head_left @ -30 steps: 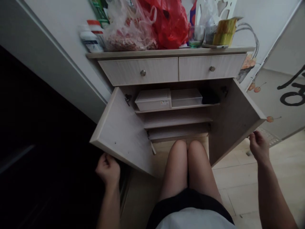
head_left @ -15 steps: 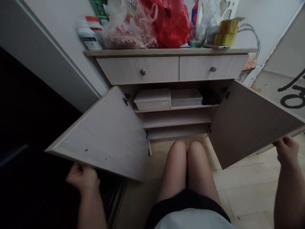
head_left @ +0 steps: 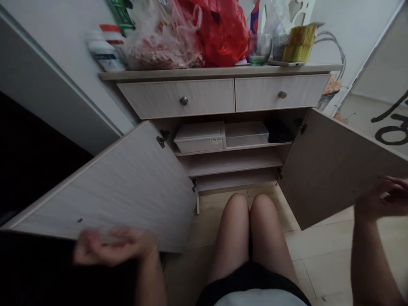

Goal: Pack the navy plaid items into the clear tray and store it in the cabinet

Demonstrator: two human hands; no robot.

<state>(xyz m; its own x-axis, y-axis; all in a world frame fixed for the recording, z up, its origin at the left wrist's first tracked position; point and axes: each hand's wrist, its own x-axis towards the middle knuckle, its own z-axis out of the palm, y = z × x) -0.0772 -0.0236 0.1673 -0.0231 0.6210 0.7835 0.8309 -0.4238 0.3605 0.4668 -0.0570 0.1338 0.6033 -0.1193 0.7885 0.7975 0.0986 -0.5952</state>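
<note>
A light wood-grain cabinet stands before me with both of its doors swung out. My left hand (head_left: 114,247), blurred, hovers in front of the left cabinet door (head_left: 127,182), near its lower edge. Its fingers are loosely bent and apart, with nothing seen in them. My right hand (head_left: 384,199) is in front of the outer part of the right cabinet door (head_left: 334,161). Its fingers are half curled with a gap between them, and they hold nothing I can see; whether they touch the door I cannot tell.
On the upper shelf sit a white lidded box (head_left: 200,138), a clear plastic bin (head_left: 247,135) and a dark item (head_left: 279,131). Two knobbed drawers (head_left: 207,98) are above. The top carries a red bag (head_left: 223,38), a clear bag (head_left: 162,46), bottles (head_left: 106,55) and a glass (head_left: 260,49).
The left door has swung further outward to the left. My left hand has come off its edge and in front of its inner face. My right hand has left the right door's edge, moving inward.
</note>
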